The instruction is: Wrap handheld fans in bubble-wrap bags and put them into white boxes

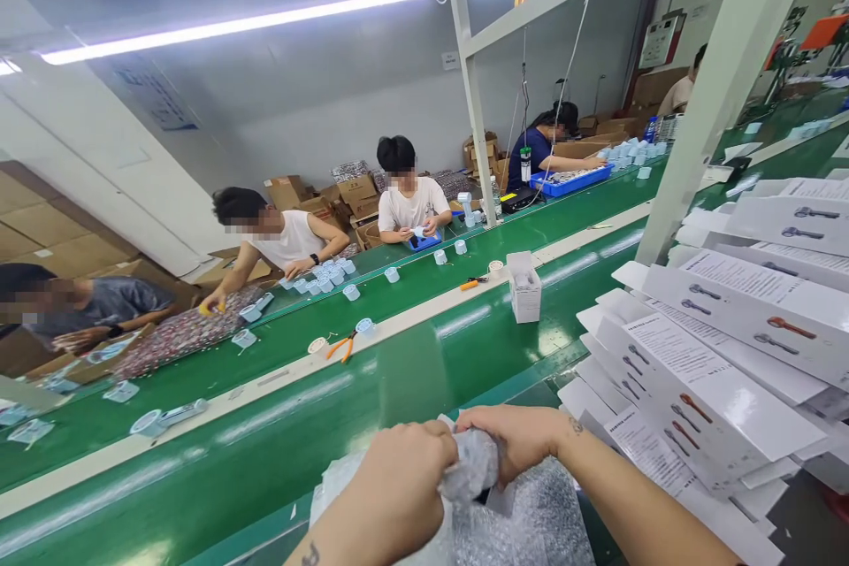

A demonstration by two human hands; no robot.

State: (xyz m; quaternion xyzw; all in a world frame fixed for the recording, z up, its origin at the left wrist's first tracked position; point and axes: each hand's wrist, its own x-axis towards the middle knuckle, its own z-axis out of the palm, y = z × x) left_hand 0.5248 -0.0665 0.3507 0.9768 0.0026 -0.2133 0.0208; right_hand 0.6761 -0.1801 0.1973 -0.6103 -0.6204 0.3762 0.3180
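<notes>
Both my hands meet at the bottom centre over a pile of bubble wrap (531, 522). My left hand (398, 482) is closed in a fist round a bunched piece of the wrap (472, 467). My right hand (514, 438) grips the same bunch from the other side, fingers curled. Whatever the wrap holds is hidden. Just right of my hands lies a fanned stack of flat white product boxes (703, 354).
A green conveyor belt (265, 460) runs in front of me, with a small white box (525, 287), orange pliers (341, 345) and several light-blue parts (325, 279) on it. Several other people sit working across the belt. A white frame post (722, 80) stands at the right.
</notes>
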